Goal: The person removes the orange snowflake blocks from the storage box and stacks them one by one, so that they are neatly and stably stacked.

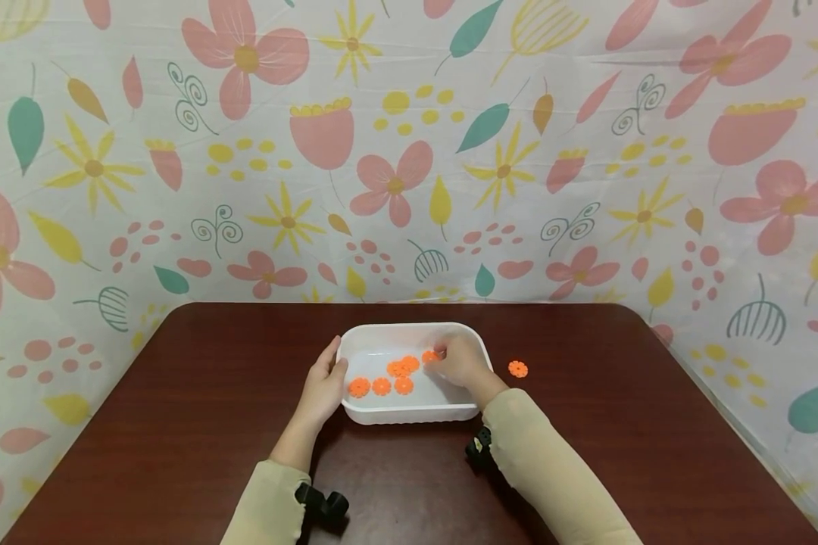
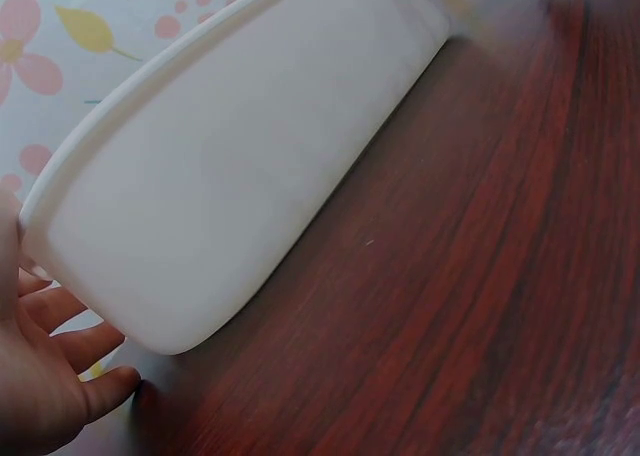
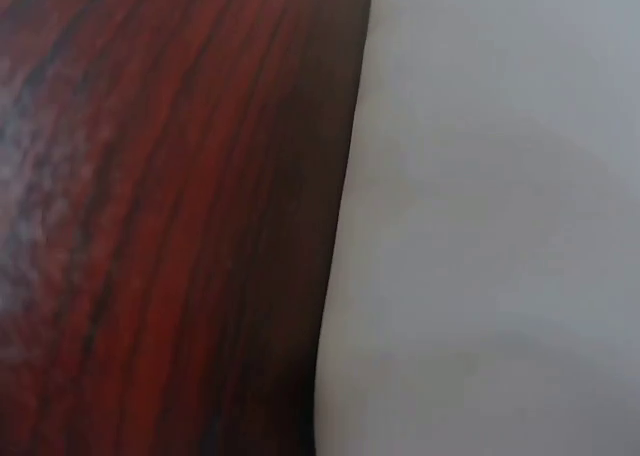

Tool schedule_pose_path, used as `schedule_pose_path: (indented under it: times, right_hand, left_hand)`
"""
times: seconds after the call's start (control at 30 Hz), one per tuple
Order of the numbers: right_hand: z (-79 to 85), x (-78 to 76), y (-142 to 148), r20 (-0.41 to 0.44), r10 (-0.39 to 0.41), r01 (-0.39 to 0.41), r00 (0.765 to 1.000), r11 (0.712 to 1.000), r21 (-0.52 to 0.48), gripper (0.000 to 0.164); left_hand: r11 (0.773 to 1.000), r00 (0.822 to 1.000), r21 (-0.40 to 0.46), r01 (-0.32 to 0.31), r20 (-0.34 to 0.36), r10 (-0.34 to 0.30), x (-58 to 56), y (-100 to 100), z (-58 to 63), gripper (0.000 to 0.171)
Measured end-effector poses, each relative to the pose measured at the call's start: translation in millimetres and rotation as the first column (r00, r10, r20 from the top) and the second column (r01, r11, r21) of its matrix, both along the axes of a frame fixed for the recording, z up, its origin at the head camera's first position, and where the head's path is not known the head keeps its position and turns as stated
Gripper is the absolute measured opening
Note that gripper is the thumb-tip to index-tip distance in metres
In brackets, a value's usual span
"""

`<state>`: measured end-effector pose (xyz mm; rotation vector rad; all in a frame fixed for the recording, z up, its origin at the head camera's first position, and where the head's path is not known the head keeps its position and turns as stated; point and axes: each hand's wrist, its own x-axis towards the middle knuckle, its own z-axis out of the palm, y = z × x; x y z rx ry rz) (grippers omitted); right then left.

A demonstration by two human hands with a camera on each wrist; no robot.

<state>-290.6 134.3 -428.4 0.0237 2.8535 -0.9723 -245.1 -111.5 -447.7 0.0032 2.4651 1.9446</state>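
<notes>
A white plastic tray (image 1: pixel 409 415) stands on the table with several orange flower-shaped discs (image 1: pixel 381 386) lying in it, two of them overlapping near the middle. My left hand (image 1: pixel 323 390) grips the tray's left end, thumb at the rim and fingers along the outside. The left wrist view shows that hand (image 2: pixel 50 366) at the corner of the tray's wall (image 2: pixel 230 166). Inside the tray's right half, my right hand (image 1: pixel 460 362) pinches an orange disc (image 1: pixel 429 356), its fingertips partly hidden. The right wrist view shows only the tray's outer wall (image 3: pixel 480 226) and table.
One more orange disc (image 1: pixel 518 369) lies on the dark wooden table (image 1: pixel 586 424), right of the tray. A flower-patterned cloth (image 1: pixel 395 250) hangs behind the table. Black wrist cameras (image 1: pixel 323 506) are strapped at both sleeves.
</notes>
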Motion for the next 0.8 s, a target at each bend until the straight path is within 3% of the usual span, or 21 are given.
schedule_pose_path:
  times: [0.2,0.4,0.63,0.8]
  right_hand:
    - [-1.8,-1.8,0.2,0.036,0.027,-0.028,0.999,0.999,0.038,0.033]
    - [-2.4,-1.7,0.5,0.014,0.079,-0.080,0.997,0.994,0.077,0.022]
    - [-2.6,-1.7,1.0,-0.013,0.128,-0.126,0.992,0.987,0.095,0.021]
    - [-1.4,-1.3,0.4,0.013,0.140,-0.141,0.990,0.986,0.089,0.020]
  left_hand:
    - [1.000,1.000,0.002,0.009,-0.017,-0.009,-0.2,0.0,0.1,0.052]
    - [1.000,1.000,0.003,0.007,-0.022,-0.007,-0.3,0.1,-0.3,0.051]
    - [1.000,1.000,0.005,0.002,-0.016,-0.002,-1.0,-0.1,-2.1,0.051]
    - [1.000,1.000,0.005,-0.003,-0.014,0.003,-1.4,-0.1,-3.0,0.051]
